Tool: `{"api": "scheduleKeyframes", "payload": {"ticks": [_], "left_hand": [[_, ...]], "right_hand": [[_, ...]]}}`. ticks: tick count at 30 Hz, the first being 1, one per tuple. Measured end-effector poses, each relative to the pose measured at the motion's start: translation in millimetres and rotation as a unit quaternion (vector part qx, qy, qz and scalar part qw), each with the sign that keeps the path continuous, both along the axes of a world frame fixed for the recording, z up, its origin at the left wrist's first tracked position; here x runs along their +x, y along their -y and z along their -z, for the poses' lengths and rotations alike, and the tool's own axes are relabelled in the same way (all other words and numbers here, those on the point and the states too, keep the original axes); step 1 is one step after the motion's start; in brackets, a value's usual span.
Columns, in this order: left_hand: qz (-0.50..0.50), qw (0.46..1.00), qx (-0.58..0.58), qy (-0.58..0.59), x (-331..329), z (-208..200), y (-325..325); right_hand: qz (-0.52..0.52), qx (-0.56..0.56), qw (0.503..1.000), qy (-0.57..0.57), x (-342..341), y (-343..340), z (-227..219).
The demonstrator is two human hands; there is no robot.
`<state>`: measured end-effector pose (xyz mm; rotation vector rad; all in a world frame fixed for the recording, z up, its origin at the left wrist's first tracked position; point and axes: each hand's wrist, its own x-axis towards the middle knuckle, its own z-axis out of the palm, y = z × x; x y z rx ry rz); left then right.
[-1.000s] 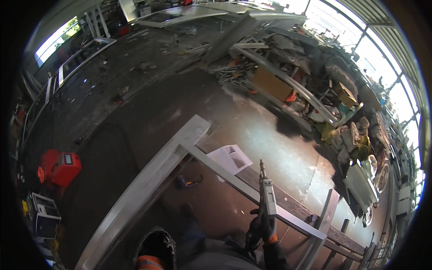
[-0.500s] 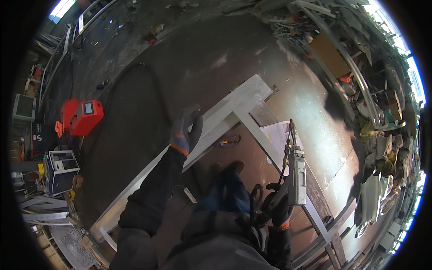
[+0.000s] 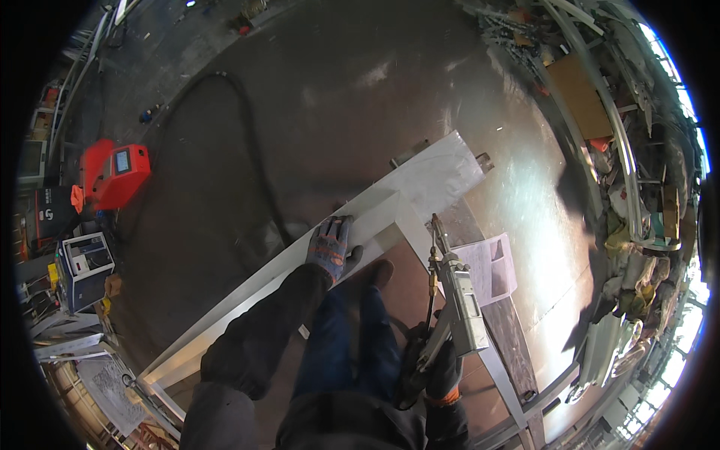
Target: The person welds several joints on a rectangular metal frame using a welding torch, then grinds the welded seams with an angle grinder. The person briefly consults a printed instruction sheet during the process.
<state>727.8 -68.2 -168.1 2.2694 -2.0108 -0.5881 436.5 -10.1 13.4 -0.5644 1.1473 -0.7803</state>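
Far out to the left of your left hand (image 3: 331,246) sit the red welding machine (image 3: 114,174) and a black cable (image 3: 247,142) that loops across the floor toward you. That gloved hand was in the air half a second ago; now it lies flat, fingers spread, on the long metal frame rail (image 3: 247,292), pressing rather than gripping, so the rail looks steadied. Just right of it the cross piece (image 3: 442,176) meets the rail at a corner. Your right hand (image 3: 439,371) is closed around the grip of the grey welding gun (image 3: 457,300), whose nozzle has come in close over that corner. Beyond the gun lies a paper sheet (image 3: 491,266).
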Motion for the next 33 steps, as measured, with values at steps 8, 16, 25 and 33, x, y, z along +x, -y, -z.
{"api": "scheduleKeyframes", "payload": {"ticks": [8, 16, 25, 33], "left_hand": [[0.035, 0.999, -0.033, 0.022, 2.6, 14.4, -18.2], [-0.020, 0.987, 0.016, -0.157, 3.6, -12.5, 31.9], [0.046, 0.980, 0.096, -0.170, 2.9, -7.1, 49.9], [-0.002, 0.908, 0.224, -0.355, 29.8, 17.3, 93.6]], "right_hand": [[-0.070, 0.017, 0.967, -0.245, 15.9, -30.6, 47.6], [-0.037, 0.073, 0.979, -0.187, 37.5, -39.1, 65.4], [0.038, 0.004, 0.986, -0.160, 38.1, -2.8, 80.0], [0.035, 0.087, 0.989, -0.114, 28.9, 7.1, 73.9]]}}
